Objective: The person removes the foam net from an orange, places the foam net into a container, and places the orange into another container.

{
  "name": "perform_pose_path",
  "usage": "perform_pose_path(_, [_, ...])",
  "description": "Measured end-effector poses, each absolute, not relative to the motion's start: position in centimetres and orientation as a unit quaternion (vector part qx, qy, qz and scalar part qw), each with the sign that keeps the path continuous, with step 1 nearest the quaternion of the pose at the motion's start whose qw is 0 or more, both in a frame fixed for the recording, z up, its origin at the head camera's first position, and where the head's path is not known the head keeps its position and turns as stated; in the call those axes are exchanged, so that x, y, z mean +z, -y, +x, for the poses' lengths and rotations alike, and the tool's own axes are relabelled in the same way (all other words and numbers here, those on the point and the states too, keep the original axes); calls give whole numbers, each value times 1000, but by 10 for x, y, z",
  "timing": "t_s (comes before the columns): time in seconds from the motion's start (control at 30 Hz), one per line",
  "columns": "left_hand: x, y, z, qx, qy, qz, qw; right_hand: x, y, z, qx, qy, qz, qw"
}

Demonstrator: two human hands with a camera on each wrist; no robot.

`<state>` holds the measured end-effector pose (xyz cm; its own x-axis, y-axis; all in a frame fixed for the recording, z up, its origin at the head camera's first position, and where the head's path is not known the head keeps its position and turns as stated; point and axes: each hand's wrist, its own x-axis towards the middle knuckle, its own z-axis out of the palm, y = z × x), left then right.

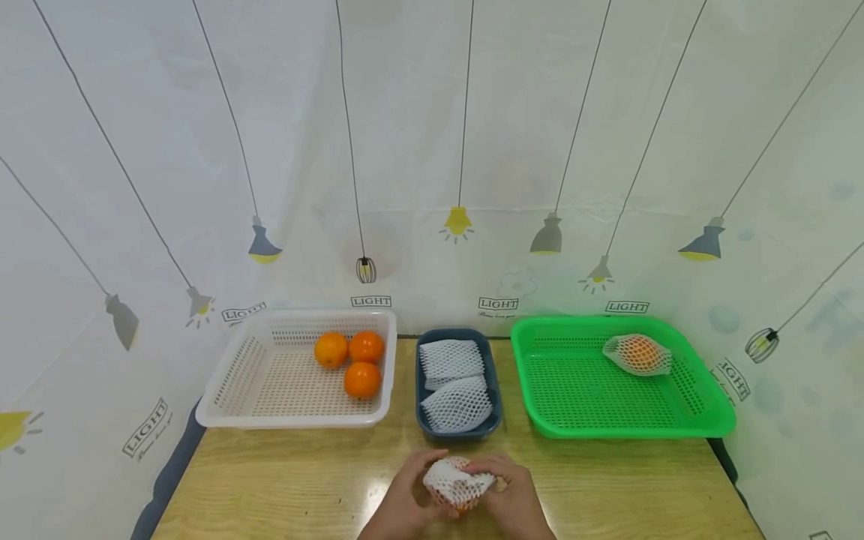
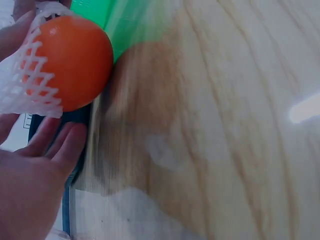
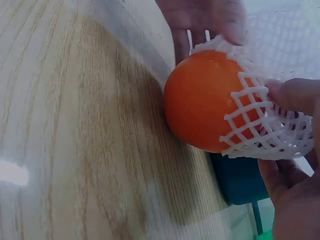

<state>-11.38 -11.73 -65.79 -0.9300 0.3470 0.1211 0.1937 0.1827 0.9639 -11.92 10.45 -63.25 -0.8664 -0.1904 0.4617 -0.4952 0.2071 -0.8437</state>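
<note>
An orange (image 3: 202,102) is partly covered by a white foam net sleeve (image 3: 255,120); the side toward the tabletop is bare. My left hand (image 1: 408,495) holds the sleeve from the left, its fingers (image 2: 70,145) curled beside the mesh in the left wrist view. On the other side my right hand (image 1: 513,491) pinches the sleeve, its thumb (image 3: 290,95) pressed on the mesh. Just beyond both hands stands a dark blue tray (image 1: 496,409) with folded foam nets (image 1: 454,364). What the far fingertips touch is partly hidden.
At the back left, a white basket (image 1: 232,401) has three bare oranges (image 1: 362,380) at its right end. A green basket (image 1: 540,420) at the back right contains one netted orange (image 1: 641,354). The wooden table (image 1: 283,480) meets a printed curtain (image 1: 432,150) behind.
</note>
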Motion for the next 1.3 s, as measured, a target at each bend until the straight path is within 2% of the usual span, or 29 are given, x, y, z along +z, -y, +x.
perform_pose_path(0.07, [-662,117,-113,615,-760,192,87,-634,-106,-119,603,765,200,105])
perform_pose_path(0.2, [-668,116,-114,630,-742,207,102,-637,-107,-121,629,759,160,57])
perform_pose_path(0.33, [-668,114,-115,631,-747,178,112,-639,-107,-122,639,752,155,34])
perform_pose_path(0.6, [-660,109,-116,628,-755,114,150,-617,-101,-121,629,770,91,65])
perform_pose_path(0.83, [-657,110,-114,597,-782,108,140,-596,-100,-135,617,783,42,67])
perform_pose_path(0.93, [-658,110,-113,604,-776,124,134,-589,-104,-145,610,783,70,100])
perform_pose_path(1.1, [-659,108,-112,620,-762,130,135,-581,-109,-168,564,790,149,187])
perform_pose_path(1.3, [-659,108,-113,625,-758,116,144,-569,-111,-201,487,817,203,232])
